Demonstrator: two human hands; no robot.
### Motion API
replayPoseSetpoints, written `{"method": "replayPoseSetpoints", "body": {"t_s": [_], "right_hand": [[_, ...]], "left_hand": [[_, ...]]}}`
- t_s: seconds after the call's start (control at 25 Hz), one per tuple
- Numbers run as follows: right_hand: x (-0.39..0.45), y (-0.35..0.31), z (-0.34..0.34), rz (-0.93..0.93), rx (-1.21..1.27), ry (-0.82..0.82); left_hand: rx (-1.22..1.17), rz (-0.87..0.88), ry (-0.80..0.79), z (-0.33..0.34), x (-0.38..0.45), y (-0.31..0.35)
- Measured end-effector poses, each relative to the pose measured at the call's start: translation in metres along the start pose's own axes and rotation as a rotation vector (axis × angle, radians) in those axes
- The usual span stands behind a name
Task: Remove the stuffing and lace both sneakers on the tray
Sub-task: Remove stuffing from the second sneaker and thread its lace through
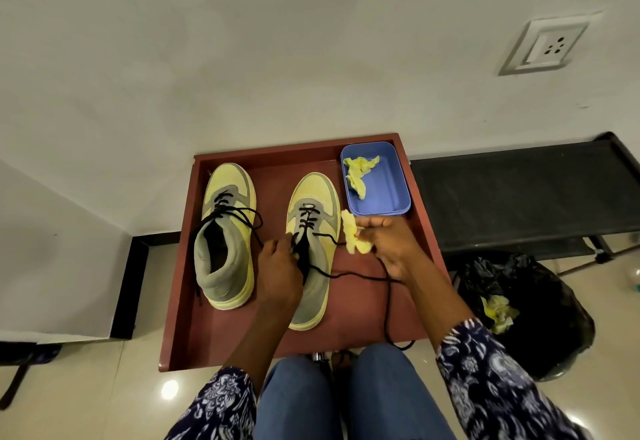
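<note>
Showing stuffing (355,237), light, crushable, pinched by right hand (391,249) just below blue bin (398,197); right sneaker (313,252) opening gripped by left hand (277,266); limp lace (388,301) best taken near tip.

1. The right hand (388,245) grips a wad of yellow stuffing paper (353,237) beside the right sneaker (313,249).
2. The left hand (277,266) holds that sneaker's opening.
3. Both sneakers stand on a reddish-brown tray (346,318); the left sneaker (227,235) is laced.
4. A blue tub (388,183) holds more paper.

Single head view, looking steeply down, close over tray (429,231).
</note>
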State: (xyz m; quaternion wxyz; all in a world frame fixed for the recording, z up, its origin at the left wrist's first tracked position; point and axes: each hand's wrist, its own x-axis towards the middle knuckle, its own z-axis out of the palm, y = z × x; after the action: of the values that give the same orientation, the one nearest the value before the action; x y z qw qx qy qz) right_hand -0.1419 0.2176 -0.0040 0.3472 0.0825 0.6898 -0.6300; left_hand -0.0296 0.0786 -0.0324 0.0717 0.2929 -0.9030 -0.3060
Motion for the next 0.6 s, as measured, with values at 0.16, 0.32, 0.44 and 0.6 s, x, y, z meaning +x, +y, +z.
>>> {"method": "replayPoseSetpoints", "body": {"t_s": [0.16,0.32,0.44,0.6], "right_hand": [[0.046,0.005,0.030,-0.235,-0.482,0.175],[0.039,0.021,0.046,-0.322,-0.703,0.122],[0.015,0.038,0.049,-0.381,-0.660,0.135],[-0.016,0.053,0.048,-0.382,-0.592,0.156]], "left_hand": [[-0.003,0.112,0.016,0.003,0.003,0.003],[-0.021,0.176,0.019,0.005,0.003,0.001],[-0.022,0.198,0.031,0.008,0.005,-0.003],[-0.044,0.203,0.059,0.007,0.004,-0.004]]}}
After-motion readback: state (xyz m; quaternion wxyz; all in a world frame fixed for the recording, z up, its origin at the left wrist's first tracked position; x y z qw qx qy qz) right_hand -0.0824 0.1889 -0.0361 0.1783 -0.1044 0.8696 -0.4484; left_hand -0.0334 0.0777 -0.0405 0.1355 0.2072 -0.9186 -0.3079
